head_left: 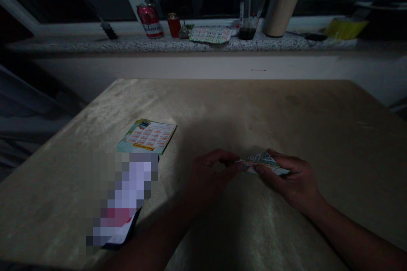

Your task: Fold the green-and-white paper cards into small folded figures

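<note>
Both hands are on a folded piece of printed paper (262, 161), held low over the table. My left hand (216, 167) pinches its left tip between thumb and fingers. At the other end, my right hand (291, 175) grips the wider part, thumb in front and fingers behind. The paper has creased, pointed folds, with white, green and orange print showing. To the left lies a printed card or slip (152, 135) with rows of red and white boxes. Nearer to me, a phone (127, 211) lies with a lit screen, mostly blurred out by pixelation.
On the stone windowsill (127, 46) stand a red can (150, 21), a small red container (174, 25), a crumpled printed sheet (210, 34), a lidded plastic cup (249, 12) with dark liquid, a cardboard tube (286, 0) and a yellow object (345, 28). The table (222, 97) stops short of the wall.
</note>
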A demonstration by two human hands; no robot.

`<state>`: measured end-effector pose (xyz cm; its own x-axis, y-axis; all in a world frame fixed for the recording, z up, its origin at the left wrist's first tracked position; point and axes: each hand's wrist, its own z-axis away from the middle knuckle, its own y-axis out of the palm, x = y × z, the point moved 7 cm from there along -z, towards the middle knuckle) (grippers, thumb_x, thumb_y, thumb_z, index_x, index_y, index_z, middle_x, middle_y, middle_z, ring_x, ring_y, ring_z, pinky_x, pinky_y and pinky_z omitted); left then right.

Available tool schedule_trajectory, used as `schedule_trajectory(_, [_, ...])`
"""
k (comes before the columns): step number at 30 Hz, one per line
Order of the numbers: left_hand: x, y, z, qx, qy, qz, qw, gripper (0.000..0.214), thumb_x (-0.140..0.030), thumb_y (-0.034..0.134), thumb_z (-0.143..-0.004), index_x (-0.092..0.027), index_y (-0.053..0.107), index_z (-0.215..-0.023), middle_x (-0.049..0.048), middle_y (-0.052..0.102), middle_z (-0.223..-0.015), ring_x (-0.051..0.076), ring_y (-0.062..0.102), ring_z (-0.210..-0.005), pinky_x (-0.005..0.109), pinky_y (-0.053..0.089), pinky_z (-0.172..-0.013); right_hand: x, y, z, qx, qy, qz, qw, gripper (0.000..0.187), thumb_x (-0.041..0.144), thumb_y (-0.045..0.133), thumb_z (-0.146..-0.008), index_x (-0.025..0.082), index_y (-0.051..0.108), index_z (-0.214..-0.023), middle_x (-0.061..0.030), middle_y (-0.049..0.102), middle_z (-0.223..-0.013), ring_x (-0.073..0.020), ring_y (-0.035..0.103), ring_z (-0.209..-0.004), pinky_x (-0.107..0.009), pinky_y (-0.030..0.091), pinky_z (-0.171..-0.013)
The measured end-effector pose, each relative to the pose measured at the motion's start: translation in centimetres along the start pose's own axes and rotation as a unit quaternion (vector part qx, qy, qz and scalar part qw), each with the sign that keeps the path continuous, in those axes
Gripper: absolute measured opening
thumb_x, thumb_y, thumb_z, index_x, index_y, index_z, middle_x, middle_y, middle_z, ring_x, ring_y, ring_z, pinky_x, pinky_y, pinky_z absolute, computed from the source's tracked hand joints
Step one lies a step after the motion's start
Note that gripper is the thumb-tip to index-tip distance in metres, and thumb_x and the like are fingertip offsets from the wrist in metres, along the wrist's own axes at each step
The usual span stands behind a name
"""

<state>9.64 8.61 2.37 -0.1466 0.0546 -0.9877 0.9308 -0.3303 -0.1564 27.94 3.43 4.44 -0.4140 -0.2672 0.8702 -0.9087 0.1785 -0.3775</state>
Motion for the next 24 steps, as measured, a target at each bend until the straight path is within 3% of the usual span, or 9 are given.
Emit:
schedule_trajectory(7, [0.0,0.3,-0.3,0.047,0.022,0.009,0.999,0.009,-0.027,0.075,-0.082,-0.019,0.074,-0.079,0.0005,0.071,-0.079,0.015,0.064,-0.077,0.027,0.049,-0.073,0.1,0.1,-0.1,0.014,-0.004,-0.006,1.000,0.014,0.025,0.072,-0.087,0.022,0.076,-0.073,-0.0009,0.070,-0.067,-0.0143,0.063,-0.059,-0.024,0.051,-0.054])
schedule_trajectory(14, [-0.7,0.2,-0.1,0.023,0.081,-0.043,0.996,0.011,-0.029,0.078,-0.082,-0.020,0.075,-0.076,-0.0003,0.070,-0.079,0.014,0.064,-0.074,0.025,0.048,-0.068,-0.1,0.4,-0.1,0.026,-0.002,-0.024,0.999,0.013,0.023,0.072,-0.086,0.020,0.076,-0.074,-0.0009,0.069,-0.067,-0.0135,0.062,-0.060,-0.023,0.050,-0.055])
schedule_trajectory(24, [0.4,0.3,-0.3,0.086,-0.023,-0.043,0.995,0.020,-0.037,0.073,-0.084,-0.019,0.075,-0.075,-0.0011,0.070,-0.071,0.014,0.062,-0.067,0.025,0.045,-0.064,-1.6,1.1,0.3,0.081,0.103,-0.058,0.990,0.022,0.035,0.070,-0.087,0.017,0.075,-0.076,-0.0026,0.066,-0.068,-0.0135,0.056,-0.058,-0.024,0.044,-0.052])
